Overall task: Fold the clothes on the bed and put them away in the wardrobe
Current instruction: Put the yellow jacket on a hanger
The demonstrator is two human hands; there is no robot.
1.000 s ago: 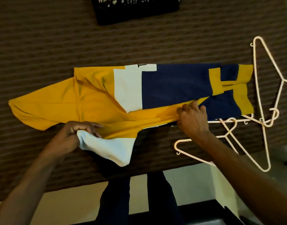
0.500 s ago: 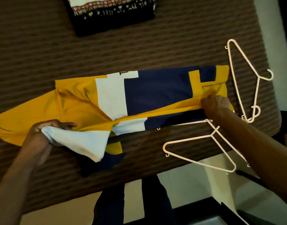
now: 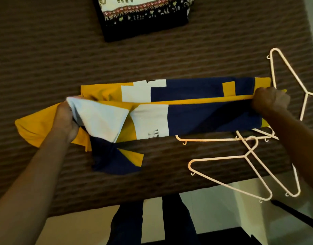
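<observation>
Nearest the viewer, the person's legs stand at the edge of a bed (image 3: 46, 55) covered in a brown ribbed blanket. On it lie pale plastic hangers (image 3: 247, 167), one partly under the near edge of a yellow, navy and white shirt (image 3: 196, 117) stretched sideways across the bed. The left hand (image 3: 66, 119) grips the shirt's white sleeve end; the right hand (image 3: 269, 101) is clenched on the opposite end, and the two pull a long fold taut between them. A loose navy and yellow flap hangs out below the left hand. This flap could bunch inside the fold if it is not tucked, and the hanger under the cloth may snag or leave a lump. Farther back lies a black patterned garment (image 3: 143, 18), already folded, well apart from the shirt.
</observation>
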